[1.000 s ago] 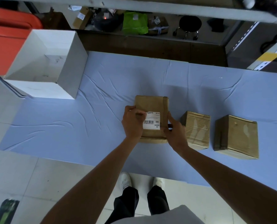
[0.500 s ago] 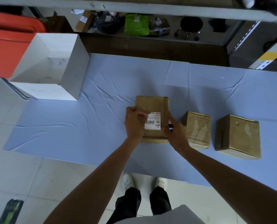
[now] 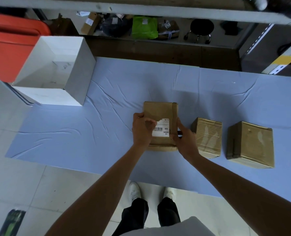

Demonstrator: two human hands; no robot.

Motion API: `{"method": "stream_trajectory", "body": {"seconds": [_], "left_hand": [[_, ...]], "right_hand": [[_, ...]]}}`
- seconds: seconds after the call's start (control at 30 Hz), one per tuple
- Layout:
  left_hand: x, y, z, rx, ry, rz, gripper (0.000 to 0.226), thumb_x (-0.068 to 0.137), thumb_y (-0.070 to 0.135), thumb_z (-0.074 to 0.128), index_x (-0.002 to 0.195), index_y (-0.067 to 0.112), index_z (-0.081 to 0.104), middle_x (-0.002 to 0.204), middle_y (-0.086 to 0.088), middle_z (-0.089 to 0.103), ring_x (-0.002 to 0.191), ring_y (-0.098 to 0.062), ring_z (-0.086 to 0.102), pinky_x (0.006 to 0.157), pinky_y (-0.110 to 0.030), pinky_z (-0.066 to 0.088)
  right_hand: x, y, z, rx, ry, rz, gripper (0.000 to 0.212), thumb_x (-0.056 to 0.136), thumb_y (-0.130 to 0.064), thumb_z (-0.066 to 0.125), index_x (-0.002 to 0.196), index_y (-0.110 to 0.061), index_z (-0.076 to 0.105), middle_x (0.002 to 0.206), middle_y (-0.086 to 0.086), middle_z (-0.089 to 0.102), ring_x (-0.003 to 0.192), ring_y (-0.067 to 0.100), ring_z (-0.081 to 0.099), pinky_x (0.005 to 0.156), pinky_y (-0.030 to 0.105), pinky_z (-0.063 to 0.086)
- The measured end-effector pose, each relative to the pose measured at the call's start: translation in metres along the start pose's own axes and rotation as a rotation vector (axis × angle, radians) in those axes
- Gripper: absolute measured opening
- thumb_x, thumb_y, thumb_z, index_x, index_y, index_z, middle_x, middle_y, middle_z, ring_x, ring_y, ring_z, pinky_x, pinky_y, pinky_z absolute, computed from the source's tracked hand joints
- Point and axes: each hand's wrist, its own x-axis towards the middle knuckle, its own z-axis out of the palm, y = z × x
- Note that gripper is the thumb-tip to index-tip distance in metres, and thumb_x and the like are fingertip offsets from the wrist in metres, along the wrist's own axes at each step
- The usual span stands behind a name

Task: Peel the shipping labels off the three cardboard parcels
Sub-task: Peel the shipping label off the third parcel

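Three cardboard parcels stand in a row on the blue cloth. The left parcel [image 3: 160, 109] carries a white shipping label [image 3: 163, 129] with a barcode. My left hand [image 3: 142, 129] pinches the label's upper left corner, which is lifted off the cardboard. My right hand [image 3: 184, 139] grips the same parcel at its right front edge. The middle parcel [image 3: 208, 135] and the right parcel [image 3: 251, 144] show bare taped tops with no label visible.
An open white box [image 3: 76, 77] stands at the cloth's far left corner. A red bin [image 3: 8, 46] is behind it. The blue cloth [image 3: 73, 133] covers a low platform; my feet [image 3: 134, 191] stand at its front edge on tiled floor.
My left hand has pulled the label's upper left corner further off the parcel, toward the right. My right hand keeps its hold on the parcel's edge.
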Motion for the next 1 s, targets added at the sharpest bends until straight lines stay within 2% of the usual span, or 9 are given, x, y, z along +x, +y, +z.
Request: {"method": "stream_trajectory", "body": {"seconds": [0.1,0.3,0.43,0.53,0.6,0.8,1.0], "left_hand": [[-0.0002,0.0001,-0.0005,0.002,-0.006,0.003,0.008,0.081,0.02,0.071,0.086,0.013,0.074,0.119,-0.001,0.049,0.09,-0.001,0.047,0.077,-0.015,0.038],[0.0,0.0002,0.0001,-0.031,-0.017,0.012,0.006,0.079,0.016,0.072,0.084,0.012,0.074,0.118,-0.004,0.049,0.097,-0.013,0.056,0.082,-0.023,0.047],[0.0001,0.0007,0.0003,-0.018,-0.024,0.017,0.006,0.079,0.015,0.071,0.083,0.013,0.074,0.118,-0.005,0.048,0.096,-0.013,0.055,0.079,-0.017,0.047],[0.0006,0.0,-0.0008,-0.03,-0.04,0.014,0.004,0.079,0.016,0.071,0.079,0.015,0.074,0.116,-0.003,0.048,0.105,-0.018,0.056,0.088,-0.033,0.051],[0.0008,0.0009,-0.0015,-0.033,-0.049,0.014,0.004,0.079,0.016,0.07,0.078,0.015,0.074,0.112,-0.001,0.047,0.109,-0.019,0.055,0.09,-0.037,0.051],[0.0008,0.0003,-0.0031,-0.067,-0.067,0.032,0.005,0.079,0.015,0.071,0.076,0.014,0.073,0.098,0.01,0.042,0.111,-0.019,0.053,0.085,-0.028,0.051],[0.002,-0.0015,-0.0026,-0.072,-0.075,0.006,0.004,0.08,0.016,0.072,0.081,0.013,0.073,0.114,-0.001,0.044,0.104,-0.016,0.055,0.083,-0.022,0.051]], "right_hand": [[-0.0004,-0.0012,-0.0004,0.001,-0.003,0.013,0.073,0.083,-0.004,0.063,0.145,-0.029,0.033,0.106,0.004,0.07,0.095,0.019,0.066,0.084,0.043,0.057],[-0.0006,0.0006,0.0001,-0.014,0.001,0.01,0.073,0.083,-0.007,0.063,0.144,-0.032,0.034,0.106,0.002,0.07,0.096,0.017,0.066,0.086,0.045,0.056],[-0.0008,-0.0015,-0.0008,-0.026,0.003,-0.007,0.072,0.084,-0.005,0.063,0.145,-0.03,0.034,0.107,0.003,0.07,0.095,0.018,0.066,0.084,0.043,0.057],[-0.0022,-0.0037,-0.0022,-0.029,-0.006,-0.009,0.072,0.084,-0.006,0.063,0.145,-0.029,0.033,0.107,0.003,0.069,0.095,0.018,0.066,0.085,0.042,0.057],[-0.0022,-0.003,-0.0024,-0.023,-0.01,-0.006,0.072,0.085,-0.006,0.063,0.146,-0.028,0.033,0.109,0.004,0.069,0.097,0.019,0.066,0.085,0.042,0.057],[-0.0013,-0.0008,-0.0011,-0.003,-0.014,0.008,0.072,0.084,-0.006,0.063,0.145,-0.03,0.033,0.11,0.004,0.069,0.097,0.018,0.066,0.085,0.043,0.057],[-0.0024,-0.0021,-0.0022,0.013,-0.021,0.011,0.071,0.084,-0.007,0.062,0.144,-0.032,0.034,0.11,0.001,0.069,0.098,0.018,0.066,0.085,0.044,0.057]]}}
